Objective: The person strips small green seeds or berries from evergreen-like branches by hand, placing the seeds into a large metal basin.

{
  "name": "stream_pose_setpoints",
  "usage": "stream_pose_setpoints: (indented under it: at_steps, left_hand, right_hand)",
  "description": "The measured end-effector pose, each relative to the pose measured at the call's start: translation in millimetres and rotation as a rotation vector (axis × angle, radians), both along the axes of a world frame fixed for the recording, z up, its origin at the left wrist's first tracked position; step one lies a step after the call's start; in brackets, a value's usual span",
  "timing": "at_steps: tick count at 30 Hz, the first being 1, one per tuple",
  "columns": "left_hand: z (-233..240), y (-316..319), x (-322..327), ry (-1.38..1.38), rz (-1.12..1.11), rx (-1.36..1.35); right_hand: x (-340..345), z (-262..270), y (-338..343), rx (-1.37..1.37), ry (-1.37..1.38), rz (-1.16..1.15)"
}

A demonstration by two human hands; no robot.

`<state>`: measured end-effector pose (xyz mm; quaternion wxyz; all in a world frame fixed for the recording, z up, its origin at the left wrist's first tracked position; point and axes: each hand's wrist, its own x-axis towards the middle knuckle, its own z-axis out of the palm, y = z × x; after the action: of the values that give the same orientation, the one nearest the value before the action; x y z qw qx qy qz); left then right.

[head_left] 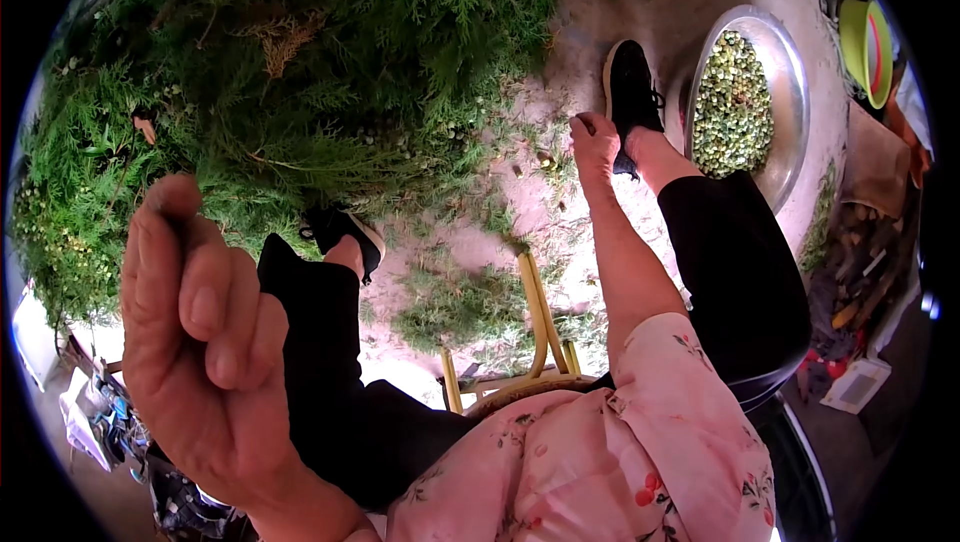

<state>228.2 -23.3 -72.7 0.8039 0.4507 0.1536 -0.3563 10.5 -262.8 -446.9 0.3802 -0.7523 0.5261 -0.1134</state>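
My left hand is raised close to the camera, palm side showing and fingers curled in. Nothing shows between its fingers. Further down, my right hand hangs beside the black shoe on my right foot, its fingers bent. Whether it pinches anything small is hidden. Ahead and to the left lies a large heap of green conifer branches with scale-like sprays, some bearing small pale cones. Outside my right foot sits an oval metal basin partly filled with small green cones.
Sprigs and loose cones litter the pale floor. Yellow legs of a seat stand between my knees. At the right edge are a lime-green tub, a brown cardboard piece and a pile of wood. Assorted clutter lies at lower left.
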Motion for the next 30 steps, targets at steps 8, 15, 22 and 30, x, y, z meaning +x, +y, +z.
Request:
stream_pose_setpoints:
  at_steps: [8, 15, 22, 30]
  left_hand:
    - [-1, -5, 0, 0.044, 0.01, -0.021]
    - [5, 1, 1, 0.041, 0.002, 0.017]
    - [2, 1, 1, 0.027, -0.052, -0.018]
    - [3, 5, 1, 0.019, -0.037, -0.033]
  right_hand:
    - [66, -9, -4, -0.266, 0.125, 0.303]
    - [54, 11, 4, -0.229, 0.113, 0.334]
    - [-14, 5, 81, -0.024, -0.031, 0.519]
    - [0, -5, 110, -0.057, -0.049, 0.372]
